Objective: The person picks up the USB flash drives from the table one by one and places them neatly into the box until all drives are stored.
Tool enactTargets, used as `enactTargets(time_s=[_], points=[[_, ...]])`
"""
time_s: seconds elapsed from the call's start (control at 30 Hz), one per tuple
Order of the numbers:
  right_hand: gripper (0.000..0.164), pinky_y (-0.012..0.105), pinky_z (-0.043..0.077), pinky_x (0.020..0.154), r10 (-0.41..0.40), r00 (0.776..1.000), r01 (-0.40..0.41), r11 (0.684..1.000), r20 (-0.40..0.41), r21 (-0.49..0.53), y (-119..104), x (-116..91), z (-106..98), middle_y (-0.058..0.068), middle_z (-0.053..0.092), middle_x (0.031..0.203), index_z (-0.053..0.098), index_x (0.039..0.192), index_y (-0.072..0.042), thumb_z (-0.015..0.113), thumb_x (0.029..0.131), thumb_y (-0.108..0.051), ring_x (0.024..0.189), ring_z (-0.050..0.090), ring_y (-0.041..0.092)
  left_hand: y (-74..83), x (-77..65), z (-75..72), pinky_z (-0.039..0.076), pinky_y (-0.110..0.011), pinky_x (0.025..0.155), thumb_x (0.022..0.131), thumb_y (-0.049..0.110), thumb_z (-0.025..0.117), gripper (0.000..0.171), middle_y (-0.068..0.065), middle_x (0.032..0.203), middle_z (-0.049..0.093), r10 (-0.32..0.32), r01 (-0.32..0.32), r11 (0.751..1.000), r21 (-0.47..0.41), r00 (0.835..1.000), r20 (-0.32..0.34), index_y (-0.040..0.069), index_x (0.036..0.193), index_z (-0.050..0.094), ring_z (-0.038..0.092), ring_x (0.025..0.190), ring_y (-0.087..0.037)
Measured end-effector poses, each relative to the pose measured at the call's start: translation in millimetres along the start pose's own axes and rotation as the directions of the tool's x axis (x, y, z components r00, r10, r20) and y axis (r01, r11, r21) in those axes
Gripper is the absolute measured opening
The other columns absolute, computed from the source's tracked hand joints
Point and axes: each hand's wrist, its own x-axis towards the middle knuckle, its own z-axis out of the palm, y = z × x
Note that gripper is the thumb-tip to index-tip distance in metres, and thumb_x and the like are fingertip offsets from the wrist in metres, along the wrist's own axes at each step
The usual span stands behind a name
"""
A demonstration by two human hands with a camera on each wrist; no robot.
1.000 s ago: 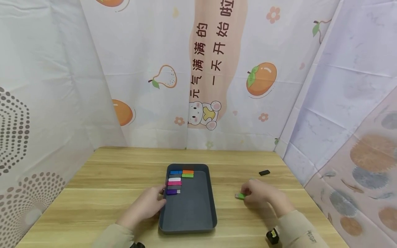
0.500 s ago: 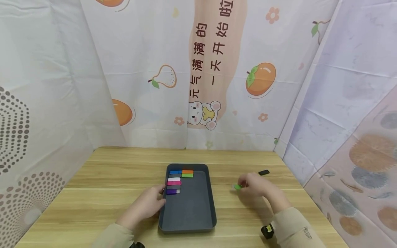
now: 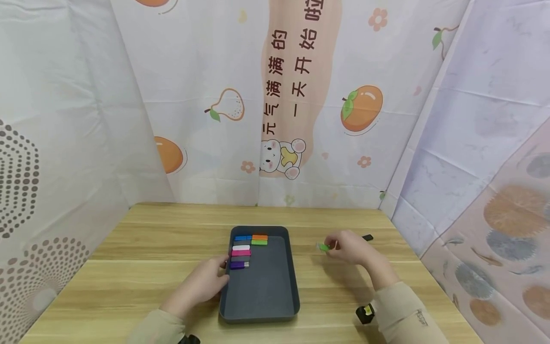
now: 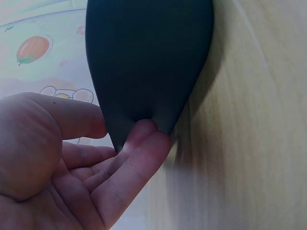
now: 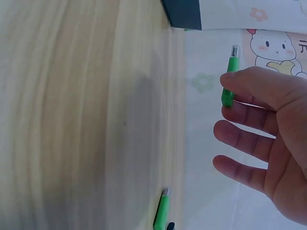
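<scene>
A shallow dark grey tray lies on the table with my left hand at its left side. In the left wrist view, those fingertips touch the tray's outer wall and the thumb tip meets the rim. My right hand pinches a green USB flash drive between thumb and index finger, its metal plug pointing toward the tray. The other fingers stay loosely extended. Along the tray's left side lie several drives, among them an orange one, a white one and a purple one.
A black drive lies on the wooden table beyond my right hand. Another green drive shows in the right wrist view, hidden in the head view. Printed curtains enclose the back and sides.
My right hand has moved away from me and slightly left with the green drive, partly covering the black drive. My left hand and the tray have stayed in place.
</scene>
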Motion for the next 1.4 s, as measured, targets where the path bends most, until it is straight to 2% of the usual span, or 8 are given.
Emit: enactTargets(time_s=[0.17, 0.4, 0.73, 0.93, 1.2, 1.4], points=[[0.006, 0.028, 0.052, 0.064, 0.008, 1.0, -0.007, 1.0, -0.011, 0.02, -4.9, 5.7, -3.8, -0.01, 0.064, 0.084, 0.073, 0.095, -0.017, 0.076, 0.09, -0.015, 0.073, 0.059, 0.007, -0.6, 0.8, 1.2, 0.049, -0.06, 0.099, 0.095, 0.004, 0.067, 0.05, -0.023, 0.13, 0.064, 0.002, -0.002, 1.0, 0.007, 1.0, -0.006, -0.007, 0.142, 0.054, 0.059, 0.123, -0.043], [0.008, 0.028, 0.052, 0.057, 0.001, 1.0, 0.001, 0.998, -0.021, 0.058, -13.8, 13.2, -9.6, -0.01, 0.063, 0.082, 0.071, 0.092, -0.02, 0.075, 0.09, -0.013, 0.07, 0.058, 0.009, -0.7, 2.2, 0.8, 0.049, -0.061, 0.099, 0.094, 0.005, 0.068, 0.05, -0.023, 0.129, 0.064, 0.006, -0.006, 1.0, 0.016, 1.0, -0.011, -0.007, 0.141, 0.054, 0.06, 0.122, -0.042], [0.006, 0.029, 0.053, 0.058, 0.002, 1.0, 0.001, 0.995, -0.028, 0.099, -24.7, 23.3, -12.2, -0.009, 0.065, 0.084, 0.071, 0.095, -0.019, 0.074, 0.093, -0.015, 0.072, 0.061, 0.013, -0.4, 2.1, 0.5, 0.05, -0.06, 0.099, 0.095, 0.005, 0.068, 0.049, -0.022, 0.128, 0.065, 0.011, -0.011, 1.0, 0.011, 1.0, -0.011, -0.007, 0.141, 0.055, 0.06, 0.121, -0.042], [0.005, 0.029, 0.053, 0.058, -0.007, 0.999, 0.012, 0.995, -0.049, 0.103, -29.0, 28.7, -11.0, -0.008, 0.067, 0.085, 0.073, 0.098, -0.014, 0.074, 0.092, -0.014, 0.072, 0.061, 0.012, 0.5, 1.2, 0.0, 0.05, -0.06, 0.098, 0.095, 0.005, 0.067, 0.049, -0.023, 0.129, 0.065, 0.005, -0.005, 1.0, 0.009, 1.0, -0.006, -0.007, 0.141, 0.054, 0.06, 0.121, -0.042], [0.008, 0.028, 0.053, 0.06, 0.006, 0.996, 0.002, 0.995, -0.084, 0.097, -33.1, 37.0, -5.9, -0.01, 0.066, 0.084, 0.073, 0.099, -0.02, 0.077, 0.091, -0.019, 0.072, 0.06, 0.009, -0.7, 1.6, 1.0, 0.05, -0.06, 0.099, 0.095, 0.005, 0.068, 0.05, -0.022, 0.129, 0.065, 0.008, -0.008, 1.0, 0.017, 1.0, -0.012, -0.007, 0.141, 0.054, 0.06, 0.121, -0.042], [0.008, 0.028, 0.053, 0.058, -0.015, 0.997, 0.026, 0.99, -0.077, 0.136, -35.6, 43.2, 1.5, -0.009, 0.066, 0.084, 0.073, 0.098, -0.019, 0.076, 0.091, -0.017, 0.072, 0.06, 0.009, -0.2, 1.3, 1.5, 0.049, -0.059, 0.099, 0.095, 0.005, 0.068, 0.049, -0.021, 0.129, 0.065, 0.008, -0.008, 1.0, 0.018, 1.0, -0.014, -0.006, 0.141, 0.055, 0.06, 0.121, -0.041]])
